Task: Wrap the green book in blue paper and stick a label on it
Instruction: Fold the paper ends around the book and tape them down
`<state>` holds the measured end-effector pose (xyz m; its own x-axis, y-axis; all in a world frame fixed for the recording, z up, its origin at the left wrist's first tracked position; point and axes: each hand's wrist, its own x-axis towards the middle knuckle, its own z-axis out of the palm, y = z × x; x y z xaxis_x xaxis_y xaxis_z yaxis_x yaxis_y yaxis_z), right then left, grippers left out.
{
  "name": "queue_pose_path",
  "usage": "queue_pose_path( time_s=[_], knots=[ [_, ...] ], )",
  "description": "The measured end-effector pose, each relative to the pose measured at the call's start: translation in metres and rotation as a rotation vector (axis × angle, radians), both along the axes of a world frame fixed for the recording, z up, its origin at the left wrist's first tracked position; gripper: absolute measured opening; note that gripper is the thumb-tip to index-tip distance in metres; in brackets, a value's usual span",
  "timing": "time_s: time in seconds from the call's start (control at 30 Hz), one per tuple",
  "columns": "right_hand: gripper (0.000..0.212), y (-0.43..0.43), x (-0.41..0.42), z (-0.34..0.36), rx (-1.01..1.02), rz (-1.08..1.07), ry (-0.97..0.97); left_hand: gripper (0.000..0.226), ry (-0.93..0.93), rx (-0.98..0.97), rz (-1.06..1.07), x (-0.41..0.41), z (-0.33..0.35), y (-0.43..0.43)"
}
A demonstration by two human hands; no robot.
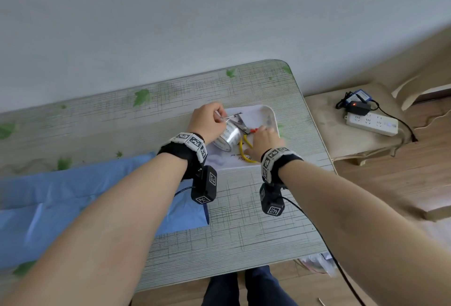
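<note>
Soft daylight — wide-angle edge warp

Left forearm (pixel 117 208) and right forearm (pixel 353 208) are stretched forward from the lower corners, converging toward centre. Left hand (pixel 207 121) is held back-up, thumb and forefinger pinched on a thin tape end (pixel 225 117), other fingers curled under. Right hand (pixel 264 140) is laid palm-down just right of it, fingers (pixel 267 130) pointed forward, blurred; grasp cannot be told. Hands are kept close but apart. A left wristband (pixel 189 143) and right wristband (pixel 274 159), marker-covered, are worn at the wrists. Dark-trousered legs (pixel 244 286) are seen at bottom centre.
</note>
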<state>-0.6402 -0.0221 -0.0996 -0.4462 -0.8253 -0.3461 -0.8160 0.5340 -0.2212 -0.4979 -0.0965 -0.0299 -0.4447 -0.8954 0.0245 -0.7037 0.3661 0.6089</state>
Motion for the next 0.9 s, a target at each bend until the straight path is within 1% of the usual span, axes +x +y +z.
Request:
queue_pose_path(
  time_s=[0.03,0.07,0.1,0.17,0.2,0.23,0.33,0.4,0.43,0.47,0.6,0.7,0.77,0.9],
  knots=[
    [0.078,-0.002,-0.001,0.001,0.005,-0.013,0.005,0.019,-0.004,0.004,-0.006,0.001,0.0,-0.001],
    [0.074,-0.005,-0.002,0.001,0.008,-0.008,0.005,0.022,-0.015,0.013,-0.013,0.003,0.0,-0.002],
    [0.065,-0.009,-0.004,0.001,0.007,0.019,-0.002,0.027,-0.035,0.028,-0.016,0.005,-0.001,-0.004],
    [0.039,-0.014,-0.006,0.001,0.006,0.089,-0.046,0.037,-0.094,0.076,0.001,0.008,-0.003,-0.006],
    [0.027,-0.016,-0.007,0.001,0.014,0.103,-0.072,0.035,-0.114,0.1,0.025,0.01,-0.005,-0.007],
    [0.021,-0.015,-0.008,0.001,0.015,0.105,-0.098,0.03,-0.125,0.117,0.052,0.012,-0.005,-0.007],
    [0.027,-0.014,-0.008,-0.003,0.016,0.072,-0.144,0.009,-0.145,0.108,0.114,0.02,-0.011,-0.007],
    [0.035,-0.013,-0.008,-0.007,-0.009,0.059,-0.162,0.004,-0.172,0.095,0.128,0.025,-0.013,-0.007],
    [0.042,-0.013,-0.008,-0.008,-0.024,0.062,-0.168,0.005,-0.187,0.094,0.13,0.028,-0.014,-0.007],
    [0.045,-0.014,-0.008,-0.009,-0.029,0.069,-0.173,0.007,-0.207,0.086,0.128,0.031,-0.014,-0.008],
    [0.044,-0.016,-0.009,-0.018,-0.056,0.118,-0.196,0.01,-0.352,0.007,0.069,0.042,-0.019,-0.005],
    [0.055,-0.013,-0.009,-0.029,-0.044,0.177,-0.211,0.019,-0.487,-0.043,-0.025,0.053,-0.029,0.0],
    [0.057,-0.012,-0.01,-0.034,-0.024,0.239,-0.21,0.023,-0.558,-0.05,-0.101,0.058,-0.034,0.002],
    [0.059,-0.015,-0.009,-0.03,-0.028,0.377,-0.199,0.026,-0.606,-0.088,-0.165,0.065,-0.033,-0.003]
  ],
)
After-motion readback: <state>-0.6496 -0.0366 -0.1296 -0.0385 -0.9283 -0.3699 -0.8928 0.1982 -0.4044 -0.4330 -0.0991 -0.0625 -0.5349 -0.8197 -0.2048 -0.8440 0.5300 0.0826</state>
